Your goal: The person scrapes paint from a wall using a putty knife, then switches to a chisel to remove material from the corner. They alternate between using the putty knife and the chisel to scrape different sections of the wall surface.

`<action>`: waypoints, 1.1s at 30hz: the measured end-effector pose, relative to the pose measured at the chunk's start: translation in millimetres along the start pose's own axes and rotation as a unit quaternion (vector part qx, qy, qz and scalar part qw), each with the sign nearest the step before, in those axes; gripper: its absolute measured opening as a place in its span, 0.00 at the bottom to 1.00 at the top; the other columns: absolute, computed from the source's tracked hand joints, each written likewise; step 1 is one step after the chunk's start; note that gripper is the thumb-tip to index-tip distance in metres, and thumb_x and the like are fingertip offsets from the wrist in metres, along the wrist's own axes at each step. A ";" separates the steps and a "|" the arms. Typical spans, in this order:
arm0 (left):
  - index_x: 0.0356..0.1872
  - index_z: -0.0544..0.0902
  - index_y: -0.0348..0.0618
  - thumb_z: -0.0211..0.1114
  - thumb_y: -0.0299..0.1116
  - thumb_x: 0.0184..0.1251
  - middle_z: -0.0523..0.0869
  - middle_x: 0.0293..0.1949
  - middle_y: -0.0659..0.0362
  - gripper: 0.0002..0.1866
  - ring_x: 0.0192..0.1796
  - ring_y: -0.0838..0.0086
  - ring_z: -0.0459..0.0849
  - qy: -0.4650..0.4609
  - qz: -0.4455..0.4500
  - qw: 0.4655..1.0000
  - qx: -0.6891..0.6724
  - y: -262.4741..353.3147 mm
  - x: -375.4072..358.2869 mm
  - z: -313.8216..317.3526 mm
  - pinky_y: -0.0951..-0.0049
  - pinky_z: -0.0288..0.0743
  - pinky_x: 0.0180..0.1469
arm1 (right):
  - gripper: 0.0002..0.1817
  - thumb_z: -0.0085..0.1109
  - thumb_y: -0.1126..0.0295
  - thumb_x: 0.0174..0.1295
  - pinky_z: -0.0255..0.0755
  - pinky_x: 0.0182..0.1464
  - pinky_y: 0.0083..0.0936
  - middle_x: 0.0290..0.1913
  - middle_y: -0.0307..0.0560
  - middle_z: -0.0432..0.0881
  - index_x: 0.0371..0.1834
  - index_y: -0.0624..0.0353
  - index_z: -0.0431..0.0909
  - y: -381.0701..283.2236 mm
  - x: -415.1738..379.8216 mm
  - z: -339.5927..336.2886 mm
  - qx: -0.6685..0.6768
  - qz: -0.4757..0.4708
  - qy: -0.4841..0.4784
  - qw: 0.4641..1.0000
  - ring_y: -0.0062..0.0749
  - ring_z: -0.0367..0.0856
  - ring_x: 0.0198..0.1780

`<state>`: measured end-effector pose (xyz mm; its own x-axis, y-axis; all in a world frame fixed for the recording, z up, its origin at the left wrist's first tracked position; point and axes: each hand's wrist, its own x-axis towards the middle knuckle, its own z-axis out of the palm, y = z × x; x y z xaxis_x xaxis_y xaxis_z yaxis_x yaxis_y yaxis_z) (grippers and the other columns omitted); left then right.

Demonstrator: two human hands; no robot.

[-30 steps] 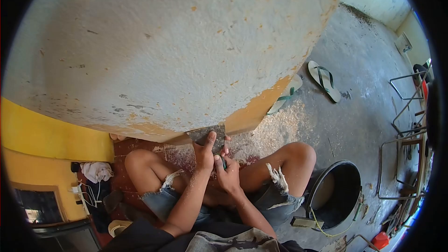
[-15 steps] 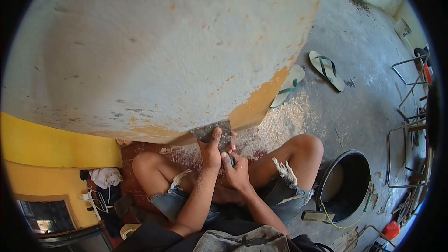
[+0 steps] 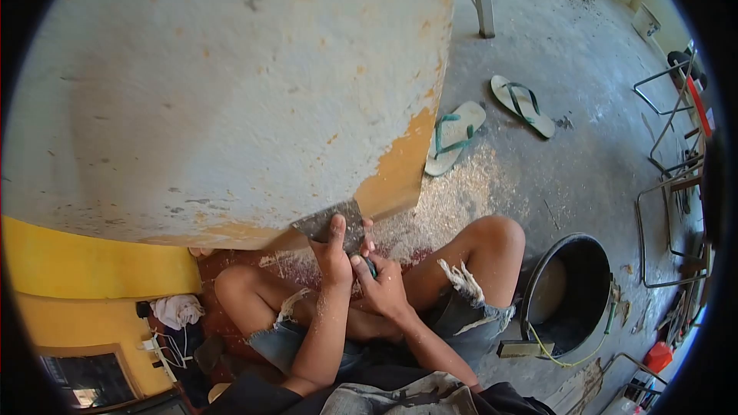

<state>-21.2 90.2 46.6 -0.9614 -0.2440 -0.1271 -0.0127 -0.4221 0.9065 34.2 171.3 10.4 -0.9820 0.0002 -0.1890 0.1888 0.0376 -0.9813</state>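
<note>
A wide grey scraper [image 3: 327,220] rests with its blade against the lower edge of the wall [image 3: 254,107], where white paint ends in bare orange patches. My left hand [image 3: 334,257] grips the blade side, its thumb lying along the metal. Just below and to the right, my right hand [image 3: 383,286] is wrapped round the scraper's handle; a bit of green shows by the thumb. The edge of the blade touching the wall is partly out of sight, as are several fingers behind the tool.
Pale paint flakes [image 3: 461,188] cover the floor by the wall corner. Two flip-flops, one nearer [image 3: 455,138] and one farther [image 3: 523,106], lie beyond. A black bucket [image 3: 530,284] stands right of my knee; metal-framed chairs [image 3: 639,242] line the right. A ladder leg [image 3: 482,0] stands at the back.
The view has shifted, so the wall corner and both hands appear farther left and a ladder leg now shows. The scraper stays against the wall's lower edge, held by both hands.
</note>
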 end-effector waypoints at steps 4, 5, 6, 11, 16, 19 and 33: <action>0.41 0.77 0.36 0.63 0.44 0.73 0.84 0.30 0.50 0.17 0.18 0.70 0.78 -0.012 0.005 1.000 0.007 1.4 4.5 -0.1 0.75 0.69 0.17 | 0.22 0.59 0.56 0.70 0.67 0.26 0.34 0.15 0.54 0.72 0.30 0.70 0.80 -11.5 0.6 -1.2 0.003 -0.008 0.013 1.000 0.24 0.67 0.20; 0.43 0.76 0.36 0.62 0.43 0.73 0.84 0.30 0.50 0.17 0.18 0.70 0.78 -0.020 0.002 1.000 0.004 0.7 2.2 -3.4 0.74 0.69 0.17 | 0.23 0.59 0.56 0.70 0.67 0.26 0.34 0.15 0.54 0.72 0.29 0.70 0.80 -14.1 -1.6 -1.2 0.016 -0.010 0.016 1.000 0.24 0.67 0.20; 0.42 0.76 0.36 0.62 0.44 0.73 0.84 0.30 0.49 0.17 0.18 0.69 0.78 -0.003 -0.013 1.000 -0.008 0.4 0.6 -1.4 0.74 0.69 0.17 | 0.23 0.59 0.56 0.70 0.67 0.26 0.34 0.16 0.55 0.73 0.30 0.70 0.80 -12.2 -2.2 -4.4 0.009 0.010 -0.001 1.000 0.24 0.67 0.20; 0.40 0.76 0.35 0.62 0.45 0.74 0.83 0.30 0.49 0.19 0.18 0.69 0.78 -0.008 0.013 1.000 0.011 4.0 1.6 3.1 0.75 0.69 0.17 | 0.23 0.59 0.56 0.70 0.68 0.27 0.35 0.16 0.55 0.74 0.31 0.70 0.80 -4.1 1.7 -2.6 -0.005 -0.003 -0.006 1.000 0.23 0.68 0.21; 0.42 0.76 0.36 0.62 0.45 0.73 0.83 0.30 0.50 0.19 0.18 0.69 0.78 0.006 -0.008 1.000 0.005 -5.0 -1.6 -0.3 0.74 0.70 0.17 | 0.23 0.58 0.56 0.71 0.68 0.27 0.33 0.16 0.53 0.74 0.31 0.70 0.81 2.2 0.4 -4.8 0.017 0.014 -0.018 1.000 0.22 0.68 0.22; 0.41 0.77 0.35 0.62 0.45 0.73 0.84 0.30 0.50 0.19 0.18 0.70 0.78 -0.010 0.006 1.000 0.015 0.2 1.3 2.9 0.75 0.70 0.18 | 0.23 0.58 0.56 0.71 0.67 0.26 0.32 0.15 0.51 0.72 0.31 0.70 0.80 -0.7 2.3 -3.0 0.009 -0.001 -0.003 1.000 0.21 0.66 0.22; 0.39 0.77 0.33 0.61 0.45 0.74 0.83 0.28 0.51 0.19 0.17 0.71 0.78 0.019 0.007 0.999 0.032 6.4 -5.0 13.0 0.75 0.70 0.17 | 0.23 0.57 0.56 0.71 0.68 0.26 0.31 0.15 0.49 0.73 0.30 0.71 0.80 -7.0 -1.9 -6.2 0.021 -0.004 -0.005 1.000 0.21 0.69 0.21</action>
<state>-20.0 100.1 58.3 -0.9506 -0.2825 -0.1287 -0.0184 -0.3626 0.9318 34.7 177.2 17.8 -0.9834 -0.0107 -0.1813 0.1814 -0.0041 -0.9834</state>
